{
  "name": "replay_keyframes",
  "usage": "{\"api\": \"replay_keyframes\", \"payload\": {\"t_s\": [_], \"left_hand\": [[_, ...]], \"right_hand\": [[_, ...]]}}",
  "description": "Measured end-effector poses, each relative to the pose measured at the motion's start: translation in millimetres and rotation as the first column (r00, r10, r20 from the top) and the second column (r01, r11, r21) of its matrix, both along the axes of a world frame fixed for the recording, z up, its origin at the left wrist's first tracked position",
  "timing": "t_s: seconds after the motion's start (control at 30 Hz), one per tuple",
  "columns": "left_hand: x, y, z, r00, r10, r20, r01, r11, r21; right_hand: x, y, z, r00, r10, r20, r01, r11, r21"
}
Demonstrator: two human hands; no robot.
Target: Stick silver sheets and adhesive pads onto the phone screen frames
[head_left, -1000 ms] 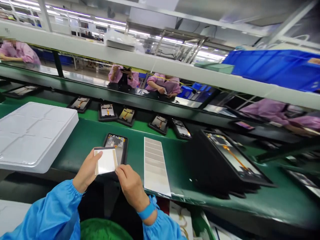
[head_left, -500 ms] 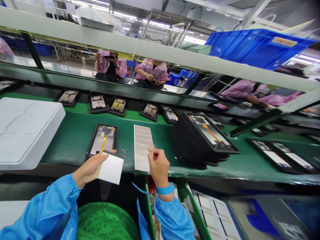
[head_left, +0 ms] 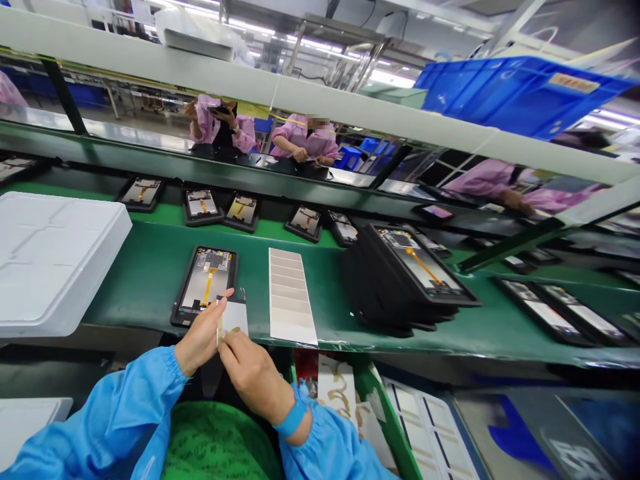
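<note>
My left hand (head_left: 200, 339) holds a small flat pale part (head_left: 235, 319) with a black back, just over the near edge of the green bench. My right hand (head_left: 249, 367) pinches at the part's lower left edge, its fingers pressed together on it. Both hands meet below an open tablet frame (head_left: 205, 283) with an orange flex cable that lies on the bench. A white sheet of pale rectangular strips (head_left: 291, 295) lies just right of the hands.
A white foam tray (head_left: 50, 257) sits at the left. A stack of black tablet frames (head_left: 405, 280) stands to the right. More tablets ride the green belt (head_left: 160, 215) behind. People in pink work beyond. A blue crate (head_left: 500, 90) sits on the shelf above.
My right hand has come back from the strip sheet to the part in my left hand. The left hand has turned the part more upright and lifted it slightly.
</note>
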State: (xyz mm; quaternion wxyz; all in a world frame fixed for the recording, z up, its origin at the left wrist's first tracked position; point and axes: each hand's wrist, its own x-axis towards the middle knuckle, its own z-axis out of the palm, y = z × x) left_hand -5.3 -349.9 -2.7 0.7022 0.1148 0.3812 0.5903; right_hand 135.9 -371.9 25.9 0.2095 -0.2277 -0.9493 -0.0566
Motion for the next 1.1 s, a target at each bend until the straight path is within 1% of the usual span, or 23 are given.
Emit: {"api": "replay_keyframes", "payload": {"t_s": [0.1,0.17,0.23,0.27,0.33,0.4,0.43,0.47,0.5,0.53,0.57,0.6,0.63,0.67,0.7,0.73,0.77,0.8,0.83,0.9,0.97,1.03,1.1], "left_hand": [[2.2,-2.8,-2.7,0.999,-0.044,0.015,0.043,0.999,0.024],[4.8,-6.0,-2.2,0.993,-0.106,0.052,0.104,0.994,0.040],[8.9,-10.4,0.1,0.977,-0.184,0.111,0.180,0.983,0.041],[11.4,-12.8,1.5,0.965,-0.220,0.145,0.218,0.975,0.033],[16.3,-17.5,3.8,0.940,-0.275,0.200,0.281,0.960,-0.001],[20.1,-21.0,4.8,0.925,-0.299,0.234,0.317,0.947,-0.043],[21.6,-22.0,4.8,0.923,-0.298,0.243,0.321,0.945,-0.061],[22.9,-22.5,4.6,0.923,-0.292,0.250,0.319,0.945,-0.075],[24.5,-22.7,4.4,0.924,-0.286,0.254,0.316,0.945,-0.085],[26.7,-22.6,4.2,0.926,-0.278,0.256,0.310,0.946,-0.093],[29.9,-22.5,4.2,0.929,-0.269,0.255,0.302,0.948,-0.101],[34.3,-22.6,4.5,0.932,-0.261,0.251,0.295,0.949,-0.111],[40.0,-23.1,5.0,0.937,-0.251,0.243,0.287,0.950,-0.122],[46.9,-24.1,5.6,0.943,-0.238,0.234,0.273,0.953,-0.130],[54.6,-25.7,6.1,0.948,-0.224,0.226,0.258,0.958,-0.129],[62.5,-27.7,6.3,0.954,-0.208,0.216,0.238,0.964,-0.121],[69.6,-30.1,6.1,0.961,-0.188,0.200,0.211,0.972,-0.100],[75.1,-32.5,5.2,0.970,-0.166,0.181,0.180,0.981,-0.070],[78.0,-34.7,3.7,0.977,-0.145,0.156,0.152,0.988,-0.034],[73.3,-37.4,-0.3,0.991,-0.107,0.082,0.104,0.994,0.032],[54.1,-38.2,-4.1,0.997,-0.042,-0.063,0.046,0.996,0.071],[24.7,-38.8,-7.0,0.968,0.007,-0.250,0.014,0.996,0.084],[-7.1,-41.3,-10.1,0.934,-0.031,-0.356,0.059,0.996,0.069]], "right_hand": [[-2.5,0.2,-10.3,1.000,-0.006,-0.016,0.006,1.000,0.012],[-3.0,3.8,-17.8,0.988,-0.065,-0.142,0.055,0.996,-0.069],[5.8,10.6,-24.2,0.918,-0.221,-0.328,0.145,0.960,-0.241],[16.2,13.9,-27.7,0.849,-0.340,-0.405,0.204,0.917,-0.342],[51.4,16.4,-37.4,0.653,-0.588,-0.478,0.337,0.790,-0.512],[103.1,10.1,-53.1,0.440,-0.782,-0.441,0.497,0.621,-0.606],[131.7,3.7,-62.9,0.359,-0.848,-0.390,0.573,0.530,-0.625],[159.1,-4.2,-72.8,0.317,-0.900,-0.300,0.645,0.436,-0.627],[183.0,-12.8,-82.0,0.305,-0.936,-0.174,0.713,0.345,-0.610],[201.0,-21.2,-89.2,0.266,-0.963,-0.034,0.783,0.236,-0.576],[211.5,-28.7,-93.7,0.226,-0.971,0.076,0.828,0.150,-0.540],[213.2,-34.8,-94.9,0.220,-0.965,0.145,0.843,0.113,-0.526],[206.2,-39.3,-92.8,0.254,-0.954,0.161,0.825,0.127,-0.550],[191.4,-42.0,-87.9,0.331,-0.935,0.128,0.770,0.189,-0.610],[170.7,-43.1,-80.8,0.443,-0.896,0.032,0.663,0.304,-0.684],[146.7,-42.8,-72.4,0.550,-0.831,-0.084,0.514,0.416,-0.751],[122.0,-41.5,-63.7,0.635,-0.752,-0.178,0.363,0.494,-0.790],[99.0,-39.5,-55.5,0.707,-0.666,-0.239,0.248,0.549,-0.798],[79.7,-37.0,-48.3,0.746,-0.606,-0.276,0.179,0.581,-0.794],[55.3,-31.2,-38.3,0.769,-0.555,-0.317,0.130,0.622,-0.772],[47.1,-24.2,-34.2,0.754,-0.554,-0.354,0.097,0.626,-0.774],[45.1,-16.9,-34.5,0.748,-0.539,-0.387,-0.009,0.575,-0.818],[39.5,-11.0,-37.2,0.755,-0.511,-0.412,-0.155,0.471,-0.868]]}}
